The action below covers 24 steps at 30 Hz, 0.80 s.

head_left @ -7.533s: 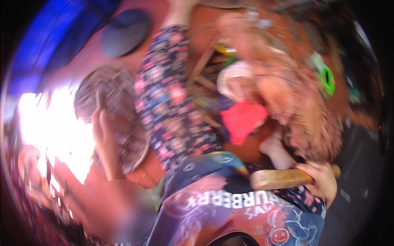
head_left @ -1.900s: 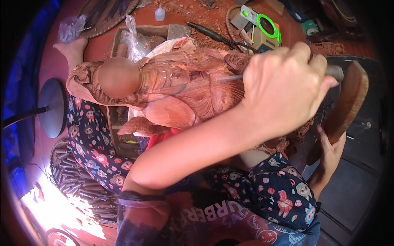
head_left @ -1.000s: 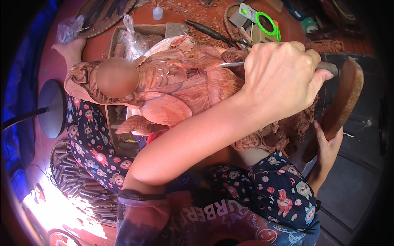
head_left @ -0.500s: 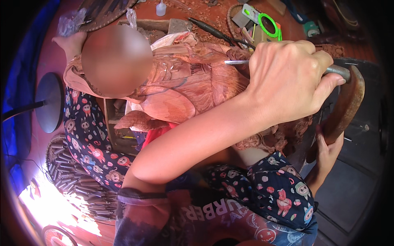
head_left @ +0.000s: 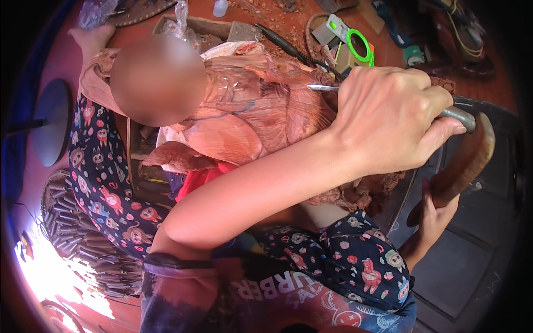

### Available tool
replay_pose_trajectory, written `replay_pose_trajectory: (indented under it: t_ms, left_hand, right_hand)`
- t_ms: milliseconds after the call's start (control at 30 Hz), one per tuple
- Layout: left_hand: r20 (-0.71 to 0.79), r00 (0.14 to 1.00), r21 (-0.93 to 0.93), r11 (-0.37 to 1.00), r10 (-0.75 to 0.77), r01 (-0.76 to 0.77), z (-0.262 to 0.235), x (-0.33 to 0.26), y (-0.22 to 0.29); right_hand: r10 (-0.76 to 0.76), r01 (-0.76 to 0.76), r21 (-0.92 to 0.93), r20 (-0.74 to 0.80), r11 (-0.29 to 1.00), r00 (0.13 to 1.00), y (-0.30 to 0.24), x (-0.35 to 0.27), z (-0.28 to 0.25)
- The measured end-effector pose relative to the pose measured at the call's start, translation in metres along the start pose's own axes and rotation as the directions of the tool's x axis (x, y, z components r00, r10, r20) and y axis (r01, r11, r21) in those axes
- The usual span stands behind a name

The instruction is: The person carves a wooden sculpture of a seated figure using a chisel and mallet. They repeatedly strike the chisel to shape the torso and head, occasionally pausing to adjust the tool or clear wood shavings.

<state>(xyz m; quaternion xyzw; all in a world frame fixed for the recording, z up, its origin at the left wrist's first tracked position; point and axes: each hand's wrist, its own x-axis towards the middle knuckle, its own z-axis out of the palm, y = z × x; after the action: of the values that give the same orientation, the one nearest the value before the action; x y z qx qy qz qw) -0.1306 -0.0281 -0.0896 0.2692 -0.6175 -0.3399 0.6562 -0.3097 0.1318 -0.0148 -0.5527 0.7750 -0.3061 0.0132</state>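
A reddish-brown wood carving (head_left: 225,140) of a robed figure lies across the middle, its head end at the left under a blurred patch. My left arm reaches over it, and my left hand (head_left: 391,119) is wrapped round a chisel (head_left: 459,117). The thin metal blade points left, its tip at the carved folds. At the right, my right hand (head_left: 437,216) grips a curved, club-like wooden mallet (head_left: 469,158). The mallet's upper end is right at the chisel's butt; whether they touch I cannot tell. My forearm hides part of the carving.
A basket of many chisels (head_left: 91,238) stands at lower left, near a round black disc (head_left: 53,122). Beyond the carving lie a black corded tool (head_left: 283,43), a green-rimmed round object (head_left: 360,45) and a small bottle (head_left: 220,8). A dark panel (head_left: 461,250) lies at right.
The view has shifted slightly. The chisel's butt end sits lower, so the chisel slants more. The mallet is lower too, staying by that end. Both hands keep their grips.
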Motion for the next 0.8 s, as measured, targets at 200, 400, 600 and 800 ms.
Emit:
replay_pose_trajectory:
  t_ms: [200,400,600,800]
  left_hand:
    - [-0.111,0.989,-0.083,0.991,0.099,-0.109,-0.002,-0.004,0.002]
    - [-0.14,0.981,-0.154,0.975,0.138,-0.159,-0.008,-0.007,0.003]
    - [-0.057,0.997,-0.016,0.999,0.05,-0.051,-0.009,-0.012,0.025]
    - [0.103,0.994,0.031,0.999,-0.045,0.042,-0.002,0.008,0.017]
  right_hand:
    - [-0.183,0.17,-0.13,-0.095,0.977,0.979,-0.004,-0.004,0.003]
    - [-0.194,0.193,-0.022,-0.038,0.981,0.98,-0.001,-0.005,0.0]
    - [-0.188,0.203,0.104,-0.132,0.974,0.973,0.001,0.0,0.007]
    - [-0.041,0.035,0.156,0.036,0.987,0.999,-0.009,0.004,0.005]
